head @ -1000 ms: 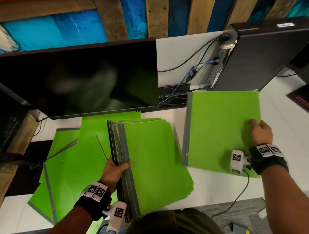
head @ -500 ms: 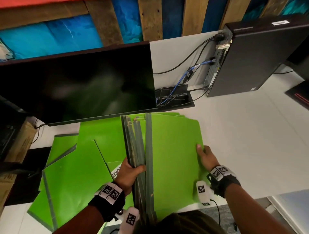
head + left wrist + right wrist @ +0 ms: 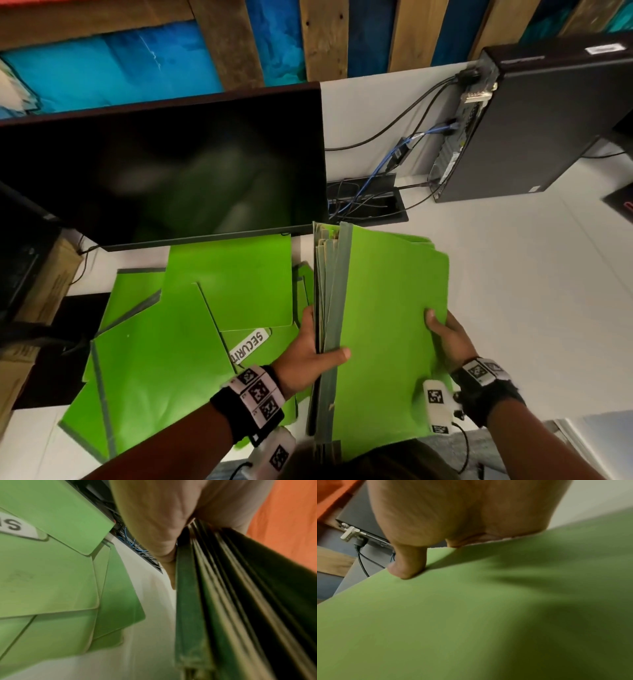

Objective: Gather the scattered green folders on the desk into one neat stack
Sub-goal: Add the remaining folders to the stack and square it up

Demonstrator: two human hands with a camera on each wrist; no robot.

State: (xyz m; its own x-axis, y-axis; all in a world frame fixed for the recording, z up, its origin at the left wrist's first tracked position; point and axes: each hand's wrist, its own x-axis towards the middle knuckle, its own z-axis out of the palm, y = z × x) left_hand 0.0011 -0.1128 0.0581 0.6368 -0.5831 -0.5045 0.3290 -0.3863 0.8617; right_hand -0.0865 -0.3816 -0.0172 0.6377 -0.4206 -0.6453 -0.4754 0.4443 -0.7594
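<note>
A thick stack of green folders (image 3: 387, 329) with grey spines is held up between both hands over the desk's near edge. My left hand (image 3: 308, 353) grips the stack's spine side, thumb across the top and fingers underneath; the left wrist view shows the spines (image 3: 214, 601) against the palm. My right hand (image 3: 445, 339) pinches the stack's right edge, thumb on the top folder (image 3: 471, 608), fingers hidden beneath. Several more green folders (image 3: 164, 353) lie scattered and overlapping on the desk to the left, one bearing a white label (image 3: 248, 346).
A dark monitor (image 3: 164, 168) stands behind the scattered folders. A black computer case (image 3: 534, 130) stands at the back right with cables running to a desk cable slot (image 3: 366, 205). White desk surface (image 3: 531, 308) shows to the right. Cardboard boxes (image 3: 41, 284) sit at far left.
My right hand carried the single folder from the right side of the desk onto the stack in my left hand. The stack has since shifted right and both hands now hold it.
</note>
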